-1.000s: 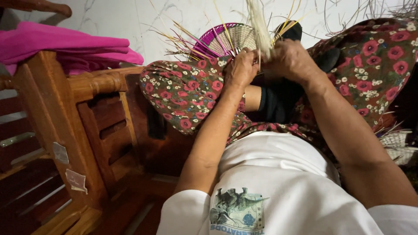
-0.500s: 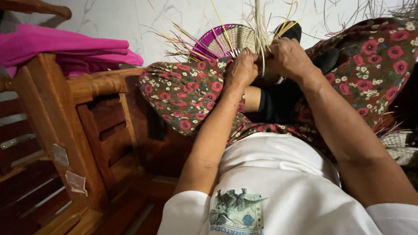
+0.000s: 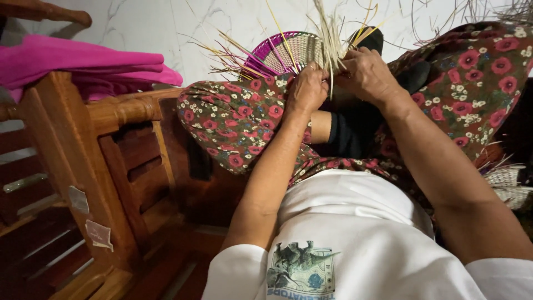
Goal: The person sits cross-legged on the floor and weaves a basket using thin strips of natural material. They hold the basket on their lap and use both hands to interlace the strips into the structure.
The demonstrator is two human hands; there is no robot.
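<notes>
A half-woven basket [image 3: 286, 51] of pale straw with pink and purple bands rests on my knees, its loose strands [image 3: 327, 28] sticking up and outward. My left hand [image 3: 307, 89] pinches strands at the basket's near rim. My right hand [image 3: 366, 72] grips a bundle of pale straw strands beside it, the two hands almost touching. My legs are crossed under a floral red-and-brown cloth [image 3: 239, 119]. The basket's near side is hidden behind my hands.
A wooden chair arm and slatted side [image 3: 119, 150] stand close on my left, with pink cloth [image 3: 83, 64] draped on it. Another woven straw piece [image 3: 508, 183] lies at my right. A white marble-patterned floor [image 3: 166, 22] lies beyond, with loose strands at the top right.
My hands have shifted slightly on the rim, and the upright straw bundle has swayed and spread. The basket stays on my knees.
</notes>
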